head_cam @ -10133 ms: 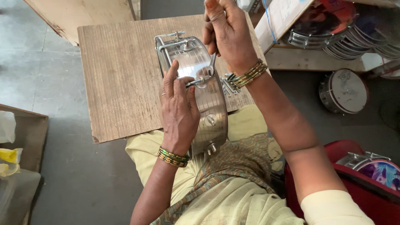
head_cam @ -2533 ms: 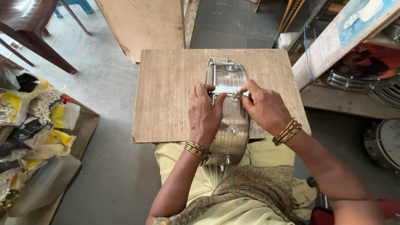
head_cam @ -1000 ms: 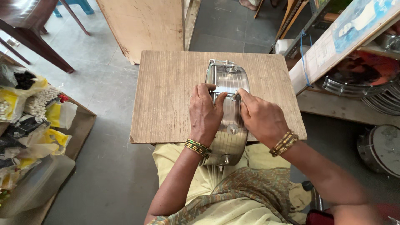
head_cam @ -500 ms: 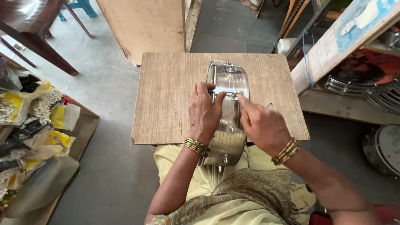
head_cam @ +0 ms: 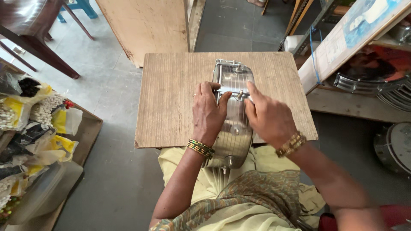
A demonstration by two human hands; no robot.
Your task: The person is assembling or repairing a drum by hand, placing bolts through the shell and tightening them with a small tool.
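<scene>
At the far left, a cardboard tray [head_cam: 87, 141] on the grey concrete floor [head_cam: 115, 179] holds clear bags of small goods [head_cam: 38, 115], white, yellow and dark; what they contain is hard to make out, and the tray runs off the frame's edge. Above it stands a dark wooden chair [head_cam: 30, 30], cut off at the top, with blue plastic legs [head_cam: 79, 6] behind it. A bare plywood sheet [head_cam: 150, 25] leans upright further back.

In the middle lies a brown wood-grain board [head_cam: 171, 98], serving as the table across the person's lap. On it rests a shiny steel drum shell [head_cam: 233, 115], lying on its side, its far end on the board and its near end overhanging toward the yellow garment [head_cam: 214, 188]. The left hand [head_cam: 207, 113] lies over the shell's left flank, its grip closed around a metal bar that crosses the top, thumb pressed against the bar. The right hand [head_cam: 267, 119] is blurred; its fingers are together at a small fitting on the same bar, though whether they pinch it cannot be told. Both wrists carry gold bangles.

To the right, a metal shelf [head_cam: 355, 100] holds stacked steel drum rims [head_cam: 364, 83] beneath a tilted printed board [head_cam: 342, 42]. A round drum [head_cam: 396, 147] sits at the far right, cut by the edge.
</scene>
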